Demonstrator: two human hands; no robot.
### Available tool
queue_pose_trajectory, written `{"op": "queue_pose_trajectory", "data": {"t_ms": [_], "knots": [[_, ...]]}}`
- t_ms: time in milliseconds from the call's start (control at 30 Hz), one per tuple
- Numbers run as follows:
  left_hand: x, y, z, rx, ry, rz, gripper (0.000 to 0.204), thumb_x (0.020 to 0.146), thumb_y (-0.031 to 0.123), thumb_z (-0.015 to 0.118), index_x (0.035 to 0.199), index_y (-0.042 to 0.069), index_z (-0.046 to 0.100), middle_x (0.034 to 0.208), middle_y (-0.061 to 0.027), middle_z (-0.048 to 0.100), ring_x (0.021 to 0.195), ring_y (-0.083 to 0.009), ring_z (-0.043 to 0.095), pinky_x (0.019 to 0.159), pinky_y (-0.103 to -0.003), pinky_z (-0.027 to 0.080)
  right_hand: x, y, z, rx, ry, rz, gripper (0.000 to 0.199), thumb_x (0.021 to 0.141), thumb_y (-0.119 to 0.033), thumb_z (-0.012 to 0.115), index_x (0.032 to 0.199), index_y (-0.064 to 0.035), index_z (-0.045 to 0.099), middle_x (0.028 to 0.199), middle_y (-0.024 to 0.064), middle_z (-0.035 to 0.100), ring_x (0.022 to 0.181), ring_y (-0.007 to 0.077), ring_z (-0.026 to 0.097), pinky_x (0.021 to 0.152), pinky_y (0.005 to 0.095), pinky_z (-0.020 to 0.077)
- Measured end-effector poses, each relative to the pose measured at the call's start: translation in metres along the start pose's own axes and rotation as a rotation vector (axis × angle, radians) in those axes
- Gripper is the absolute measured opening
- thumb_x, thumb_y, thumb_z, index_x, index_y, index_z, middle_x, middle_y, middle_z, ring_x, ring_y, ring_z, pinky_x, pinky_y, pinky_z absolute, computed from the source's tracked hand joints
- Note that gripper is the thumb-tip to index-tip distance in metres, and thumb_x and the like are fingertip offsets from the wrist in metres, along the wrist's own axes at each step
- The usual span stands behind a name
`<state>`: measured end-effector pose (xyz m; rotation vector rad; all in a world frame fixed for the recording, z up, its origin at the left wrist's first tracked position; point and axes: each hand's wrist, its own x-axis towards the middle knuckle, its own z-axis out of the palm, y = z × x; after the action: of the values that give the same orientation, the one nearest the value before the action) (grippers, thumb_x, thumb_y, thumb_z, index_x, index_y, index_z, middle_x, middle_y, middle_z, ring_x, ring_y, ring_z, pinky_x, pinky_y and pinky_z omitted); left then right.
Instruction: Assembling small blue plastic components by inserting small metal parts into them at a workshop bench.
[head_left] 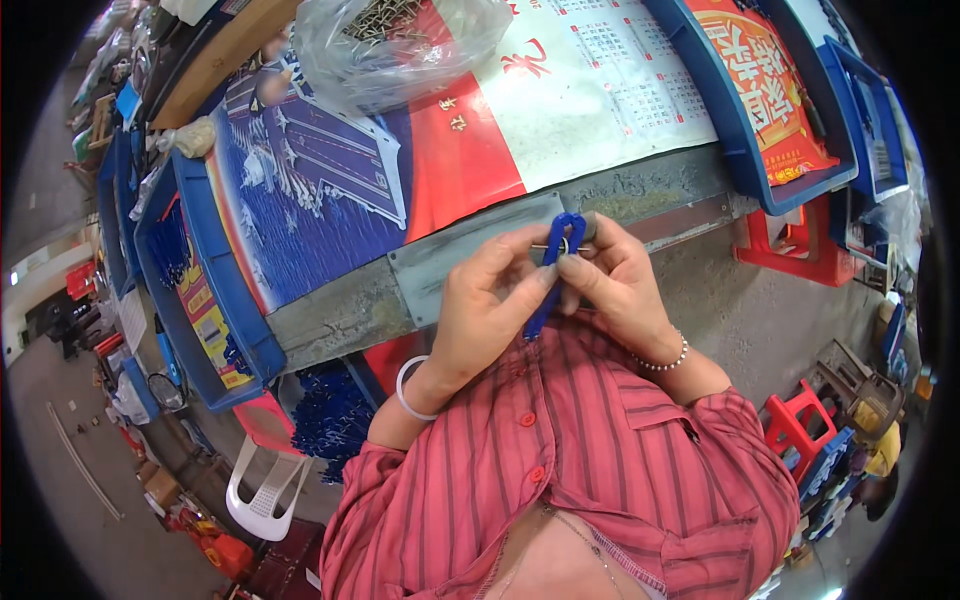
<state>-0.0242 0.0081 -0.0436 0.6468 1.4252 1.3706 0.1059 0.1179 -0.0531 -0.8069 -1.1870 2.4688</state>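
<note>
Between both hands, just past the bench's near edge, is a slim blue part (538,314) with a looped upper end and a long tail pointing down toward me. A thin metal pin (574,249) crosses it, with a small metal piece, perhaps a spring, at the middle. My left hand (482,300) is closed, thumb and fingers pinching the blue part from the left. From the right, my right hand (622,272) is closed too, its thumb pressed against the part by the pin. The fingers hide some of the blue part.
A clear plastic bag (400,60) of metal pins lies on the calendar-covered bench (620,110). Blue trays stand left (262,350) and right (845,165), the right one holding an orange package (770,100). Many blue parts (330,410) fill a container below the bench.
</note>
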Motion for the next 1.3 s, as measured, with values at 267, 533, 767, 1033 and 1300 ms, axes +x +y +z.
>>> {"op": "queue_pose_trajectory", "data": {"t_ms": [267,533,767,1033,1300], "knots": [[-0.009,-0.005,0.003,-0.122,-0.028,0.07,0.041,0.087,0.0,0.058,0.127,0.001,0.051,0.077,0.0039,0.048,0.066,-0.0017,0.044,0.057,-0.017,0.038,0.003,0.01,0.008,-0.648,0.143,-0.485,0.023,0.088,-0.022,0.062,0.088,-0.0002,0.056,0.065,-0.0003,0.051,0.054,0.0094,0.042,0.05,0.0245,0.0359],[-0.022,-0.007,0.003,-0.125,-0.027,0.109,0.045,0.088,-0.002,0.055,0.132,0.001,0.046,0.083,0.0027,0.049,0.072,-0.0028,0.045,0.063,-0.018,0.039,0.008,0.007,0.005,-0.968,0.057,-0.767,0.024,0.086,-0.023,0.063,0.089,0.0001,0.057,0.063,0.005,0.053,0.055,0.0117,0.05,0.05,0.0271,0.0376],[-0.029,-0.012,-0.002,-0.117,-0.061,0.119,0.049,0.09,-0.005,0.051,0.137,0.001,0.039,0.102,-0.0032,0.056,0.092,-0.0074,0.053,0.082,-0.021,0.043,0.007,-0.001,0.017,-0.775,-0.052,-0.551,0.026,0.083,-0.019,0.064,0.093,0.003,0.056,0.067,0.0059,0.056,0.057,0.0121,0.052,0.053,0.0264,0.0397],[-0.035,-0.01,-0.005,-0.074,-0.051,0.17,0.053,0.09,-0.006,0.05,0.139,0.003,0.033,0.109,-0.0054,0.057,0.094,-0.0079,0.054,0.085,-0.022,0.043,0.011,-0.011,0.027,-0.936,-0.087,-0.603,0.018,0.079,-0.016,0.066,0.077,0.0001,0.057,0.064,0.0106,0.052,0.058,0.0258,0.055,0.054,0.0322,0.0432],[-0.039,-0.006,-0.012,-0.007,-0.043,0.199,0.056,0.089,-0.005,0.05,0.14,0.003,0.031,0.108,-0.0058,0.057,0.098,-0.0098,0.055,0.087,-0.023,0.043,0.013,-0.012,0.033,-0.922,-0.135,-0.617,0.013,0.08,-0.014,0.064,0.079,-0.0012,0.062,0.067,0.0105,0.054,0.059,0.0254,0.055,0.055,0.032,0.0432]]}}
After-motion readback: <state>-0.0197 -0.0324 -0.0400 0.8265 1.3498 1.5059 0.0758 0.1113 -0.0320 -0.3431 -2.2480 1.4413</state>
